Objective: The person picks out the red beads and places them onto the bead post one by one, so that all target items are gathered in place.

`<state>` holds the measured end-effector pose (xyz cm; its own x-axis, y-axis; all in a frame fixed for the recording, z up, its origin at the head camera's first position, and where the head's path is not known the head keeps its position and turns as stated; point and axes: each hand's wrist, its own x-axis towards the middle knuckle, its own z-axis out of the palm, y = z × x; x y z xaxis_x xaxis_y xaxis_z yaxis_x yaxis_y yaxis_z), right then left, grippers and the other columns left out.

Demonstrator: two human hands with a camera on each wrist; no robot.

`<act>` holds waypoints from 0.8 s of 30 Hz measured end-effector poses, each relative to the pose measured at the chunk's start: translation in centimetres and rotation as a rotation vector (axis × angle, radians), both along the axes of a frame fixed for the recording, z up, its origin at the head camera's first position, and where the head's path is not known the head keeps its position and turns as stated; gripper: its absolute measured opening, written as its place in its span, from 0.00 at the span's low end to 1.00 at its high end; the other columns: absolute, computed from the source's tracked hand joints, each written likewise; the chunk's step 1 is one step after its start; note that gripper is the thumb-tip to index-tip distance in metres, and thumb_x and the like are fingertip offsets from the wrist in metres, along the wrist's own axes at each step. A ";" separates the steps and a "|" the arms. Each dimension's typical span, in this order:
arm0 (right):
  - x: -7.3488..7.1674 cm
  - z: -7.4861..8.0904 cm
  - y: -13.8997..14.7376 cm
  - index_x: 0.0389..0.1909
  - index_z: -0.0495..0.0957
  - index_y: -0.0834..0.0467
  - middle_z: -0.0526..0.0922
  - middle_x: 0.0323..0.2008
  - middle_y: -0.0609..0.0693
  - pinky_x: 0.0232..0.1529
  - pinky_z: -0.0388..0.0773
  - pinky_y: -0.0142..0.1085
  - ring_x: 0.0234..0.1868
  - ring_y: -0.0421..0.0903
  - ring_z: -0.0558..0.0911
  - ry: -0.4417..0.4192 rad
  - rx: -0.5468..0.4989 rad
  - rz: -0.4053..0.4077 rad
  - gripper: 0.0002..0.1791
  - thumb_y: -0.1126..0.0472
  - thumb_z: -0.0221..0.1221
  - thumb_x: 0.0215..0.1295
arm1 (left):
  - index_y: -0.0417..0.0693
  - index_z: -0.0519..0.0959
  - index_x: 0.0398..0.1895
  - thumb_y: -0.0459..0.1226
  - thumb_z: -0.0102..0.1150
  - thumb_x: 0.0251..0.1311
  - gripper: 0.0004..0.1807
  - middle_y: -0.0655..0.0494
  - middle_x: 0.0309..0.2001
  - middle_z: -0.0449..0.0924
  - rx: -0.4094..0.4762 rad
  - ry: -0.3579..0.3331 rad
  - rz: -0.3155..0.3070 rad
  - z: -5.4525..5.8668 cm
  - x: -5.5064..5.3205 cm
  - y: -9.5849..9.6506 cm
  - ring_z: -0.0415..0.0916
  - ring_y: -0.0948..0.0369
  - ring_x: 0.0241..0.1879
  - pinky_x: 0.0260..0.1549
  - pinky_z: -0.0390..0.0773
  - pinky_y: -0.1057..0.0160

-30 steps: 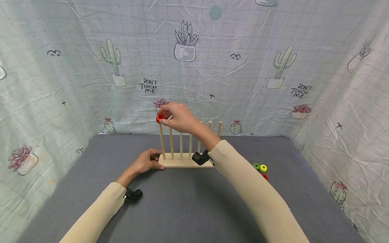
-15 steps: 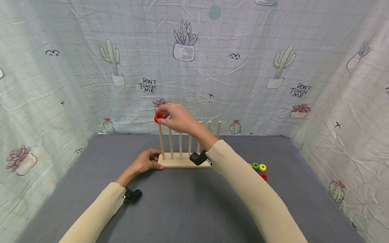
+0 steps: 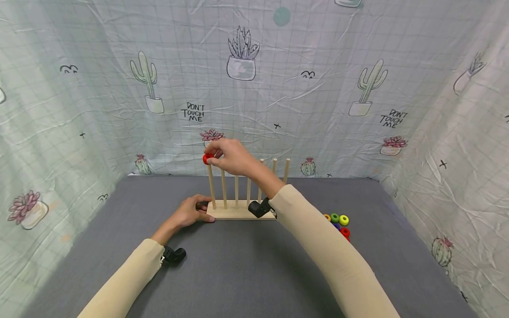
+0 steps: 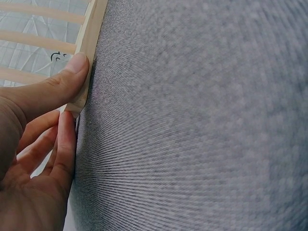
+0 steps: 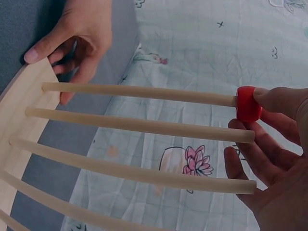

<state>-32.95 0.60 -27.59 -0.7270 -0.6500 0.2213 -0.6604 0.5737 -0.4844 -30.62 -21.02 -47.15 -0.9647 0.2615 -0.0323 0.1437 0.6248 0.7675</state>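
Note:
My right hand [image 3: 232,155] pinches a red ring bead [image 5: 249,104] between thumb and fingers. The bead sits around the tip of the leftmost peg [image 5: 144,93], with the rest of that peg bare below it. That peg stands upright in a wooden peg stand [image 3: 234,214] with several pegs in a row. At the stand's left end, my left hand [image 3: 189,212] holds the base. In the left wrist view, the thumb [image 4: 77,65] presses the front edge of the base and the other fingers lie at its end corner.
Right of the stand, partly behind the right sleeve [image 3: 318,238], lies a group of ring beads: a yellow bead [image 3: 343,220], a green bead [image 3: 335,217], an orange bead [image 3: 328,217], blue and red ones. A patterned cloth [image 3: 318,97] hangs behind the grey table [image 3: 222,274].
The right hand and the red bead have come down slightly, the bead now around the leftmost peg's tip. The right forearm has shifted a little, uncovering more beads. The left hand stays put.

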 end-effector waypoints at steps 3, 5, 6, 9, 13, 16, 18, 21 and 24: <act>0.0 -0.1 0.0 0.60 0.81 0.57 0.87 0.51 0.52 0.51 0.80 0.35 0.53 0.45 0.85 -0.016 -0.004 -0.006 0.17 0.58 0.62 0.75 | 0.38 0.76 0.67 0.39 0.82 0.49 0.40 0.39 0.60 0.78 -0.001 0.004 -0.001 0.1 0.1 0.0 0.82 0.51 0.50 0.41 0.81 0.63; -0.1 -0.2 0.0 0.60 0.81 0.58 0.86 0.52 0.52 0.51 0.80 0.35 0.53 0.45 0.85 -0.025 -0.005 -0.010 0.17 0.58 0.62 0.74 | 0.37 0.77 0.67 0.39 0.83 0.49 0.40 0.39 0.60 0.78 0.002 0.005 0.002 0.1 0.1 0.0 0.82 0.51 0.50 0.41 0.80 0.63; -0.1 -0.3 0.0 0.60 0.81 0.58 0.86 0.52 0.52 0.51 0.80 0.35 0.53 0.45 0.85 -0.029 -0.007 -0.011 0.17 0.58 0.62 0.74 | 0.37 0.77 0.67 0.38 0.83 0.49 0.40 0.38 0.59 0.78 0.002 0.007 0.003 0.1 0.1 0.0 0.82 0.51 0.50 0.41 0.80 0.63; -0.2 -0.4 0.0 0.59 0.81 0.57 0.87 0.52 0.52 0.51 0.80 0.35 0.53 0.45 0.85 -0.039 -0.015 -0.010 0.17 0.57 0.62 0.74 | 0.36 0.76 0.67 0.38 0.83 0.49 0.41 0.38 0.59 0.78 0.005 0.008 0.000 0.1 0.1 0.0 0.82 0.51 0.50 0.40 0.80 0.62; -0.3 -0.6 0.1 0.57 0.83 0.57 0.87 0.51 0.51 0.51 0.80 0.35 0.52 0.45 0.85 -0.053 -0.034 -0.009 0.15 0.56 0.62 0.75 | 0.36 0.76 0.67 0.38 0.82 0.49 0.40 0.38 0.59 0.78 0.013 0.003 0.002 0.1 0.1 0.1 0.82 0.51 0.50 0.40 0.80 0.63; -0.3 -0.6 0.1 0.58 0.83 0.58 0.87 0.51 0.52 0.51 0.81 0.35 0.52 0.45 0.85 -0.058 -0.045 -0.008 0.16 0.56 0.62 0.75 | 0.36 0.76 0.67 0.37 0.82 0.49 0.40 0.38 0.59 0.78 0.016 0.007 0.002 0.2 0.1 0.1 0.82 0.50 0.50 0.40 0.80 0.63; -0.3 -0.6 0.2 0.59 0.82 0.58 0.87 0.51 0.53 0.52 0.81 0.36 0.53 0.46 0.85 -0.056 -0.046 -0.009 0.17 0.56 0.62 0.75 | 0.36 0.77 0.66 0.37 0.82 0.49 0.40 0.38 0.59 0.78 0.016 0.012 0.003 0.2 0.2 0.1 0.82 0.51 0.49 0.40 0.80 0.63; -0.2 -0.7 0.3 0.60 0.82 0.58 0.87 0.52 0.53 0.53 0.80 0.37 0.53 0.46 0.84 -0.046 -0.047 -0.011 0.18 0.56 0.62 0.75 | 0.36 0.78 0.65 0.38 0.83 0.49 0.39 0.38 0.58 0.79 0.017 0.014 0.004 0.2 0.2 0.1 0.82 0.51 0.49 0.41 0.80 0.63; -0.1 -0.6 0.5 0.60 0.82 0.58 0.86 0.53 0.53 0.54 0.80 0.37 0.54 0.47 0.84 -0.043 -0.061 -0.012 0.18 0.55 0.62 0.75 | 0.37 0.78 0.65 0.38 0.82 0.49 0.38 0.38 0.59 0.78 0.019 0.014 0.003 0.2 0.3 0.1 0.82 0.51 0.49 0.41 0.80 0.63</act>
